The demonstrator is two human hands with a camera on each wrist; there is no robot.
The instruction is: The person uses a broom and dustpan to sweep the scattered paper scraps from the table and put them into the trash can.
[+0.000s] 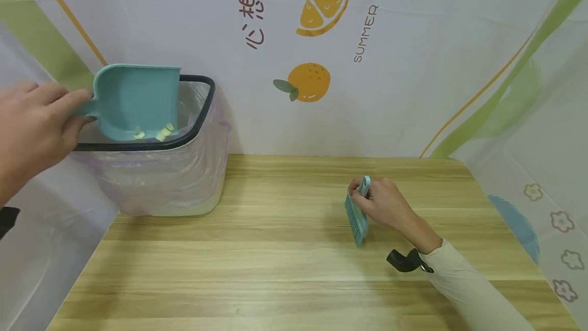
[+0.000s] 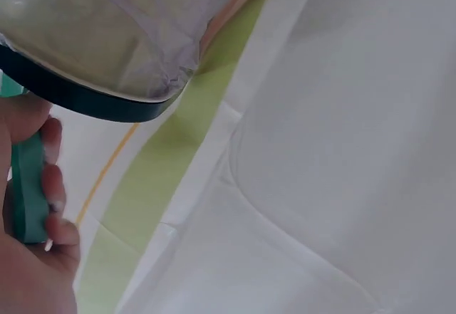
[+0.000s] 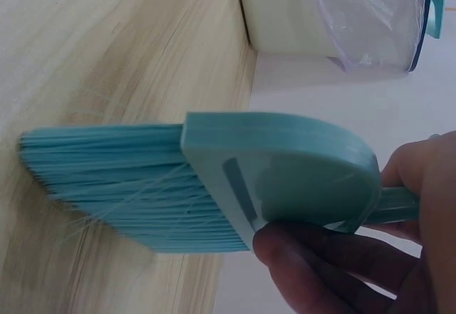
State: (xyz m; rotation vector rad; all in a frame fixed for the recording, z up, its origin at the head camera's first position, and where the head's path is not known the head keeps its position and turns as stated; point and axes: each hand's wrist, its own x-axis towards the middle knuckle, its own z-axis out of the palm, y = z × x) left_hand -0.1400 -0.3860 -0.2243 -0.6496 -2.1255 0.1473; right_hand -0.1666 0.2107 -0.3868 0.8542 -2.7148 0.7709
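With its fingers curled round the handle, my left hand (image 1: 41, 121) holds a teal dustpan (image 1: 138, 98) tilted over the bin. A few small pale yellow scraps (image 1: 164, 132) lie at the dustpan's lower edge. Under it stands the bin (image 1: 174, 188), lined with a clear bag and fitted with a black rim (image 1: 202, 121). In the left wrist view the dustpan handle (image 2: 28, 193) shows in the grip. My right hand (image 1: 378, 201) grips a small teal hand brush (image 1: 357, 218) by its handle, at the right part of the table. The brush bristles (image 3: 135, 179) point down toward the wood.
The wood-grain table (image 1: 275, 259) spreads in front, with the bin at its far left corner. A white curtain (image 1: 257, 116) printed with oranges hangs behind the table and along both sides. A black strap piece (image 1: 404, 261) sticks out at the right wrist.
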